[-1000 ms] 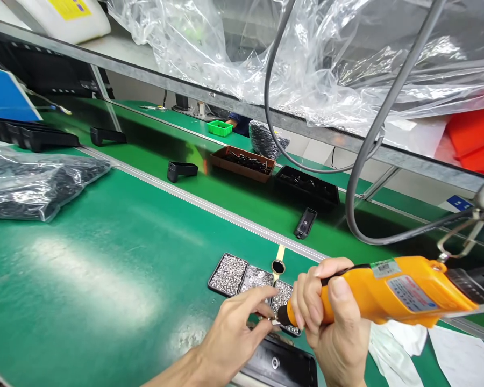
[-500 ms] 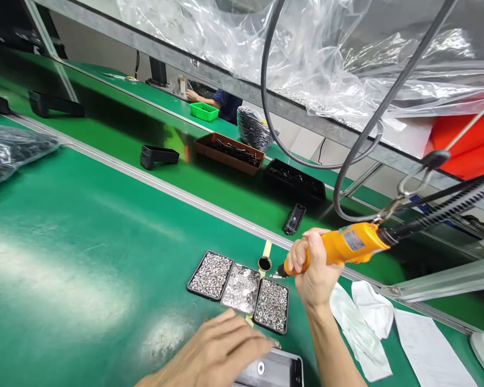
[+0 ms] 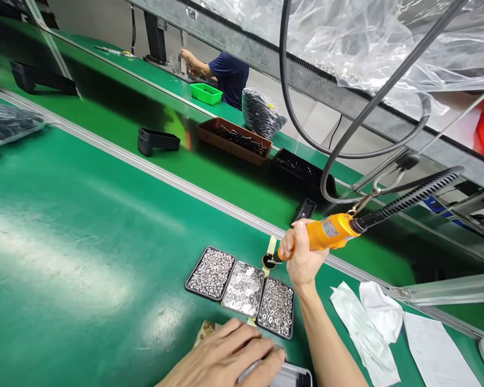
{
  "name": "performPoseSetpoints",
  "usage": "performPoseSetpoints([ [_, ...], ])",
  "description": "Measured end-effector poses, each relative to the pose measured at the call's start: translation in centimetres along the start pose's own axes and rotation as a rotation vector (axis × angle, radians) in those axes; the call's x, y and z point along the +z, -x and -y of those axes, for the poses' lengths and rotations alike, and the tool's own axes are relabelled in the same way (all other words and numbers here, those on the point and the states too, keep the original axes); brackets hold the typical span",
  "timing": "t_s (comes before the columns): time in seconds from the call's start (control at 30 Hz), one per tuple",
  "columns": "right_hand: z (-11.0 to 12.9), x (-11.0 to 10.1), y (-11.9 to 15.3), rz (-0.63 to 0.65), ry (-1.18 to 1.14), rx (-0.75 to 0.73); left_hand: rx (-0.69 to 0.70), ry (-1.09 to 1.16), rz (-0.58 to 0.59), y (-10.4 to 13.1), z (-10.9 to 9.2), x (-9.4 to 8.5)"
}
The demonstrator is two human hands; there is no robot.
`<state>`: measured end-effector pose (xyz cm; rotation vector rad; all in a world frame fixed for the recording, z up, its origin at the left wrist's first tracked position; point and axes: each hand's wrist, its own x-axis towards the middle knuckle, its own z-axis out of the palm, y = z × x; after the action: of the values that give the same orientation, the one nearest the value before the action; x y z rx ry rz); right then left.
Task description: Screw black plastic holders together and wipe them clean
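Note:
My right hand (image 3: 302,258) is wrapped round a yellow electric screwdriver (image 3: 335,231) that hangs from a hook and cable. Its bit points left, at a small round black dish (image 3: 268,261) on yellow tape; whether it touches cannot be told. At the bottom, my left hand (image 3: 234,355) lies with fingers stretched over a grey-and-black housing (image 3: 293,375), mostly hidden beneath it. Ahead of this hand stand a black tray of small screws (image 3: 212,273), a clear tray of flat washers (image 3: 243,289) and another black tray of small metal nuts or washers (image 3: 277,307).
White cloths (image 3: 365,328) and a paper sheet (image 3: 438,349) lie at the right. Beyond the metal rail are a black part (image 3: 157,141), a brown bin (image 3: 234,142) and a black bin (image 3: 302,172). A person in a dark sleeve (image 3: 232,75) works at the far bench.
My right hand has brought the screwdriver left, so its bit now overlaps the round dish. My left hand has shifted slightly right over the housing. The camera view has shifted too.

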<state>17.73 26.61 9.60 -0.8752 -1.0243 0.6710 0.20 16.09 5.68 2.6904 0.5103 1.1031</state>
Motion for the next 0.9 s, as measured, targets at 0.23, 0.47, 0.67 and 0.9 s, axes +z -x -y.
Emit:
performPoseSetpoints([
  [0.23,-0.4,0.2,0.2,-0.006,0.007,0.023,-0.014,0.000,-0.080,0.9,0.1,2.3],
  [0.47,-0.3,0.2,0.4,-0.006,0.001,0.029,-0.014,-0.013,0.087,-0.7,0.0,-1.3],
  [0.67,0.7,0.3,0.4,0.001,0.000,0.010,-0.018,0.015,0.131,-0.6,0.0,-1.8],
  [0.9,0.6,0.5,0.6,0.022,0.002,0.030,-0.008,0.005,0.135,-0.5,0.2,-1.4],
])
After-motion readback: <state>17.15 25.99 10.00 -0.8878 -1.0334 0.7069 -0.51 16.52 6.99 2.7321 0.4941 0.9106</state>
